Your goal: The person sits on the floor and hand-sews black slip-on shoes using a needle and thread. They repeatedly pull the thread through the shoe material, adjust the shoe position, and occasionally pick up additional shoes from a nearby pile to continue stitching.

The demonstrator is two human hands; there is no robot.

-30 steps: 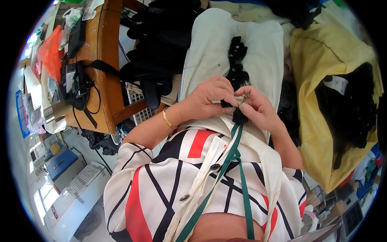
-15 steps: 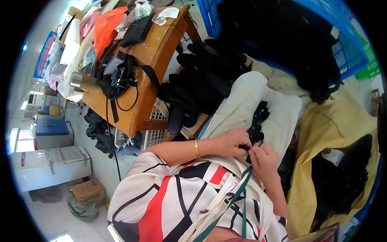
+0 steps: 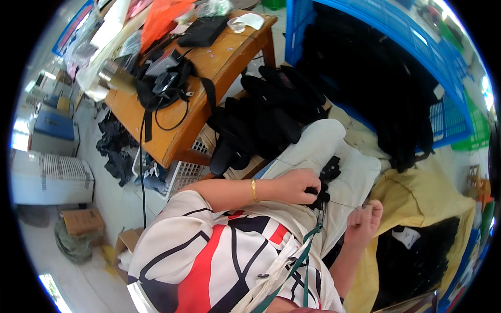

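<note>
My left hand [image 3: 301, 187] is closed on a small black fabric piece [image 3: 311, 191] above my lap. My right hand [image 3: 364, 221] is raised to the right, fingers pinched together. A thin dark thread [image 3: 342, 203] seems to run from the black piece to those fingertips; anything else in the pinch is too small to make out. More small black pieces [image 3: 330, 168] lie in a row on the cream cloth [image 3: 357, 172] covering my legs. A green strap [image 3: 297, 261] hangs down my front, with a small metal part at its end near my left hand.
Black padded shoe-like pieces [image 3: 261, 122] are heaped ahead, beside a wooden table [image 3: 229, 60] bearing a black bag [image 3: 175, 78] and a flask [image 3: 116, 75]. A blue crate [image 3: 451, 122] holds black material. At right, a yellow sack [image 3: 417, 195] holds more black pieces.
My right hand has moved away from my left, out to the right and slightly down. My left hand stays on the black fabric piece. The view has shifted a little.
</note>
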